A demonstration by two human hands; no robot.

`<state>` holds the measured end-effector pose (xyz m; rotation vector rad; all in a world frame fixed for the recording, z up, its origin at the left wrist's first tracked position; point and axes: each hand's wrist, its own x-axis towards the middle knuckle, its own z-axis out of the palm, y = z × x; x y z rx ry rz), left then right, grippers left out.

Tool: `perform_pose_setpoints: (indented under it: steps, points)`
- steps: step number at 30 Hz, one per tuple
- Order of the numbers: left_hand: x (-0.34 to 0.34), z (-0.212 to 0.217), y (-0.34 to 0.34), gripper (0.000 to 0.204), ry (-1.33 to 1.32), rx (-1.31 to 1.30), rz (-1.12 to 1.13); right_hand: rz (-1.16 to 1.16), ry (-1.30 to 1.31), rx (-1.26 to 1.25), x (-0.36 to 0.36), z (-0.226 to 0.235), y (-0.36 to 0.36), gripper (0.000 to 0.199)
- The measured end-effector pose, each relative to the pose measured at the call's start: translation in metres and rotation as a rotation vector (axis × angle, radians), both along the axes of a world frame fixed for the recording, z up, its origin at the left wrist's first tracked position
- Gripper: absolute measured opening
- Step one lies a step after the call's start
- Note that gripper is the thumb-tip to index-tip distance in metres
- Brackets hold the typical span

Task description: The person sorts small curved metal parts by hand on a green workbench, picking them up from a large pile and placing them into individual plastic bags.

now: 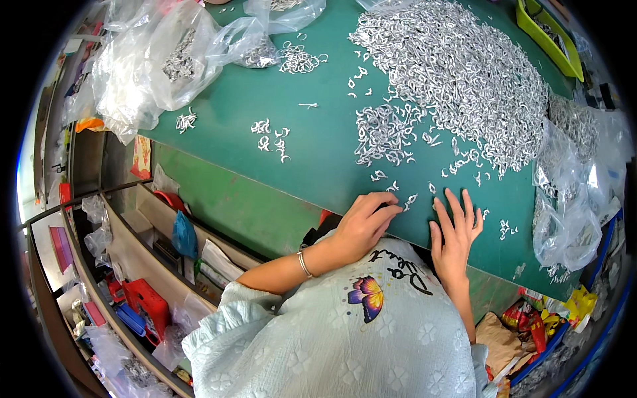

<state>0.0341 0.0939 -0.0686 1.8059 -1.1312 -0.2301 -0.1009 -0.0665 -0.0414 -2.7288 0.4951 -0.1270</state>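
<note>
My left hand (367, 220) rests at the near table edge, its fingers curled together. What they hold, if anything, is hidden beneath them. Just beyond its fingertips lies a small silver metal clasp (410, 201), apart from the hand as far as I can see. My right hand (453, 231) lies to the right with fingers spread over the tabletop; another clasp (432, 189) sits by its index fingertip. Beyond both hands is a small heap of silver clasps (385, 134), and behind that a far larger pile of similar pieces (451, 66).
The green table (225, 142) also bears metal rings (300, 58), small part clusters (271, 136), clear plastic bags (156, 63) at left and a filled bag (570, 212) at right. A yellow-green tray (551, 40) stands far right. Below left are cluttered shelves (133, 252).
</note>
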Motion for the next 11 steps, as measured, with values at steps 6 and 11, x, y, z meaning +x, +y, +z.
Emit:
perform_pose_setpoints:
  steps: [6, 11]
  points:
    - [-0.002, 0.0, -0.003, 0.027, 0.041, -0.016, -0.007, 0.077, -0.078, 0.118, -0.014, -0.006, 0.009, 0.047]
    - [-0.007, 0.0, -0.006, 0.028, 0.195, -0.033, -0.076, 0.16, 0.16, 0.052, -0.016, -0.011, 0.017, 0.067]
